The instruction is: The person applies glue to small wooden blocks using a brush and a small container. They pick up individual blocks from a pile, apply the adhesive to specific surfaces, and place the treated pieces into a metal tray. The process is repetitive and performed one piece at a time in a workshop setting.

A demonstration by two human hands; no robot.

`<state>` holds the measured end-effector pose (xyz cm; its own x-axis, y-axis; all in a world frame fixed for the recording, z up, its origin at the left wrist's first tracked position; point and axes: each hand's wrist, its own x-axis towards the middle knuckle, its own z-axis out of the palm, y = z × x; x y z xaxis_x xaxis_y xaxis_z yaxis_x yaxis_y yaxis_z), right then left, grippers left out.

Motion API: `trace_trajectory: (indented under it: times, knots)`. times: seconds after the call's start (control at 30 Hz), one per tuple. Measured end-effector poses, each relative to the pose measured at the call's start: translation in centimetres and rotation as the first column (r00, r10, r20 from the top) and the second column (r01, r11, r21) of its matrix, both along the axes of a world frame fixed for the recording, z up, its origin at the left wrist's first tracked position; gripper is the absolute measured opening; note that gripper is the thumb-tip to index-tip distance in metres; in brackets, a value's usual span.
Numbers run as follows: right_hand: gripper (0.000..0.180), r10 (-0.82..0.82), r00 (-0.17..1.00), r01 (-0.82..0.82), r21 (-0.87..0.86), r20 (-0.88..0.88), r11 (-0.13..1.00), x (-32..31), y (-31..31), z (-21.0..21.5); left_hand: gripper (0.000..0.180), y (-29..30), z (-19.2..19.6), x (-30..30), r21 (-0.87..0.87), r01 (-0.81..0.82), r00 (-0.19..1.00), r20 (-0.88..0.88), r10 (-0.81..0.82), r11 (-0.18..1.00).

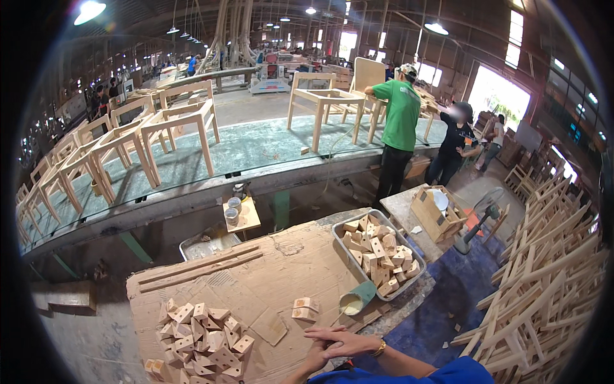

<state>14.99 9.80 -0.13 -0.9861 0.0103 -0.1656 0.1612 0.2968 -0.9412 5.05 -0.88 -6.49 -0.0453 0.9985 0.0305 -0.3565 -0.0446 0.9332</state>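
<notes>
My right hand (350, 343) lies across my left hand (316, 357) at the near edge of a cardboard-covered table (256, 304). The right fingers are stretched out and hold nothing visible; most of the left fingers are hidden beneath them. Just beyond my hands sits a small stack of wooden blocks (305, 309). A green cup (366, 293) of pale liquid, with a thin stick in it, leans tilted beside a tray (419, 269). That tray is heaped with drilled wooden blocks (384, 253). Another pile of drilled blocks (203, 339) covers the table's near left.
Wooden strips (198, 269) lie along the table's far left. Beyond it, a long green platform (256, 150) carries chair frames (182, 125). A person in green (400, 115) and one in black (453, 144) stand there. A fan (480, 221) and stacked wooden frames (543, 281) are at right.
</notes>
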Motion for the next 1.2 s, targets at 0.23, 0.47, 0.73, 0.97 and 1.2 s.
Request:
trace_trajectory:
  times: [0.23, 0.47, 0.73, 0.97, 1.2]
  knots:
    - [0.059, 0.001, 0.998, 0.001, 0.022, -0.070, 1.000, -3.7, -1.6, 1.3, 0.038, -1.5, 2.8, -2.5, 0.036, -0.226, 0.972, -0.059, 0.228, 0.973]
    - [0.056, 0.052, 0.995, -0.050, 0.025, -0.085, 0.998, -4.9, -2.4, 0.1, 0.038, -2.6, 2.0, -3.3, 0.119, -0.274, 0.939, -0.181, 0.292, 0.954]
    - [0.055, 0.084, 0.995, -0.084, 0.007, -0.045, 0.996, -5.1, -3.0, -0.7, 0.039, -3.5, -0.4, -2.6, 0.079, -0.294, 0.954, -0.030, 0.297, 0.952]
    - [0.054, 0.072, 0.997, -0.073, -0.028, -0.012, 0.997, -5.5, -3.2, -0.6, 0.039, -3.7, 0.0, -3.3, 0.076, -0.286, 0.957, -0.026, 0.288, 0.955]
    - [0.054, 0.077, 0.995, -0.076, 0.022, -0.059, 0.997, -5.3, -3.1, -1.0, 0.038, -3.8, -0.1, -3.3, 0.093, -0.282, 0.951, -0.108, 0.291, 0.955]
